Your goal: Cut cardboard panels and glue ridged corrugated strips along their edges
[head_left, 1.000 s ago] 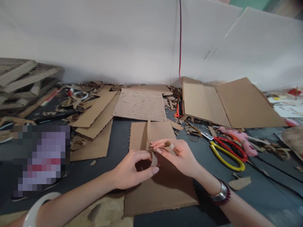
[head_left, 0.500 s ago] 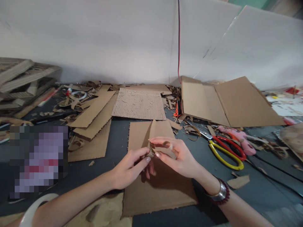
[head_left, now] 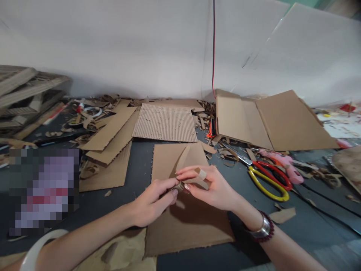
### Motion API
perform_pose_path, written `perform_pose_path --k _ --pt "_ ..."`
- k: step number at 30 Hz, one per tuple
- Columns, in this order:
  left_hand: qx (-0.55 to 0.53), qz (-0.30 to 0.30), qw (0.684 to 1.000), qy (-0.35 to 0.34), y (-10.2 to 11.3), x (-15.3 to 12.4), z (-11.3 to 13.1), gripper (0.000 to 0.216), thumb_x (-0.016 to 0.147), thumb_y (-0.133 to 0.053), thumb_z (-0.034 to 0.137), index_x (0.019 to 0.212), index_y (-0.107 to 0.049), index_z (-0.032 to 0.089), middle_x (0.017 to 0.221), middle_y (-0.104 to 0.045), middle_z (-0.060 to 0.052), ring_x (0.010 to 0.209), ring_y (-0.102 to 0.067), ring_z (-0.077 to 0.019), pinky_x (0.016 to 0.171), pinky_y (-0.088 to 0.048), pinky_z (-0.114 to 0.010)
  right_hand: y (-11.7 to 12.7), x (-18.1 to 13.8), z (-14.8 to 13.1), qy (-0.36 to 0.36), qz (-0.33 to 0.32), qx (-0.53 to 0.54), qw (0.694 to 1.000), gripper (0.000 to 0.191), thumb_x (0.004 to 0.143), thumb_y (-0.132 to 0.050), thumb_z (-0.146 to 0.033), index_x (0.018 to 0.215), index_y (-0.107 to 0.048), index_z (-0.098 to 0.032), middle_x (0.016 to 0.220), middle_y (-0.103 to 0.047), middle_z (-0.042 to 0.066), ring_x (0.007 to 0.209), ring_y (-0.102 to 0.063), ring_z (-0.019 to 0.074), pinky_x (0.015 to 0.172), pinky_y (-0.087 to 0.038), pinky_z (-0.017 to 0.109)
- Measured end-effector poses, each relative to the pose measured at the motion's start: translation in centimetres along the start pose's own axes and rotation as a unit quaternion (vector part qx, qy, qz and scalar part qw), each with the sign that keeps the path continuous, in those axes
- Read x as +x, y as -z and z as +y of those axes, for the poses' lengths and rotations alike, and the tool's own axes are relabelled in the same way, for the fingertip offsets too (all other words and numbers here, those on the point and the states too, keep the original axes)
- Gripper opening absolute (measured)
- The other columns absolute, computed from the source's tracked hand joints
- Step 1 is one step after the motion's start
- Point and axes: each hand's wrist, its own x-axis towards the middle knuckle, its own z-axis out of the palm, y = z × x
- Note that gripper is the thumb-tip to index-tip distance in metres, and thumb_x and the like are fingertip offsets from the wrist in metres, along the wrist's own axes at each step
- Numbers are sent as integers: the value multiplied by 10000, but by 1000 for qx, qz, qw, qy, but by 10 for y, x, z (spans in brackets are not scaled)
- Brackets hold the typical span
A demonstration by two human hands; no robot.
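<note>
Both my hands meet over a flat cardboard sheet (head_left: 186,233) in front of me. Between the fingertips is a small piece of cardboard (head_left: 178,186), rolled or folded, with corrugation showing; much of it is covered by the fingers. My left hand (head_left: 153,201) pinches it from the left, closed. My right hand (head_left: 213,186) pinches it from the right, fingers closed round it. A pointed cardboard strip (head_left: 183,157) sticks up and away behind the fingers. One right finger wears a tan paper-like band (head_left: 201,174).
Red-and-yellow-handled scissors (head_left: 269,184) and a pink glue gun (head_left: 289,165) lie on the right. A corrugated sheet (head_left: 165,122) and a folded cardboard piece (head_left: 296,124) are farther back. Cardboard strips (head_left: 109,131), scraps and a blurred-out object (head_left: 46,192) lie on the left.
The small cardboard piece has turned between my fingertips, and the pointed strip behind leans more to the right. My left fingers have closed in tighter. The view has shifted slightly.
</note>
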Motion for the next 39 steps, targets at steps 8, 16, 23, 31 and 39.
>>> perform_pose_path --k 8,16,23,31,39 --pt "105 -24 993 -39 1 0 8 222 860 -299 212 666 -402 186 544 -371 55 480 -344 -86 465 -305 -200 -4 -3 -1 -66 6 37 997 115 698 -574 -130 771 -634 -195 864 -686 32 796 -643 149 700 -517 252" --pt "97 -49 993 -51 2 1 10 206 884 -293 207 853 -493 169 579 -395 51 498 -367 -88 497 -338 -190 -13 -4 5 -181 33 182 966 132 793 -520 -274 782 -618 -187 682 -653 7 520 -581 95 489 -488 203" --pt "60 29 998 -11 -2 1 3 287 904 -276 330 743 -452 172 514 -327 80 398 -302 -55 405 -305 -167 -9 -1 3 -167 69 189 965 81 734 -588 -229 759 -646 -178 857 -684 48 839 -631 174 763 -515 294" --pt "45 83 995 20 -3 4 0 313 868 -389 349 676 -528 147 560 -570 4 441 -534 -83 452 -425 -185 -13 -3 6 -158 30 202 966 137 772 -560 -241 847 -666 -197 781 -687 14 729 -640 141 691 -534 258" --pt "63 116 991 0 1 5 -1 288 836 -469 358 697 -612 151 569 -639 -8 523 -586 -113 508 -441 -192 -13 -2 7 -168 45 262 949 73 690 -657 -217 758 -682 -205 749 -691 6 696 -646 133 665 -543 240"
